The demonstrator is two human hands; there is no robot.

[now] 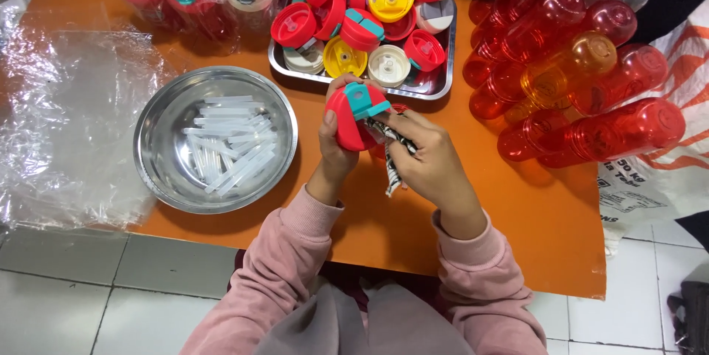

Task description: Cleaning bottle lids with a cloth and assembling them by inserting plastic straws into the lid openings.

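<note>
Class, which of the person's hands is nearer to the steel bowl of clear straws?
Left. The left hand is just right of the steel bowl; the right hand lies farther right.

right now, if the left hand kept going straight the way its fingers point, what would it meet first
Probably the steel tray of loose lids: the left hand, gripping a red lid, points up-table toward it. Height is unclear from above.
</note>
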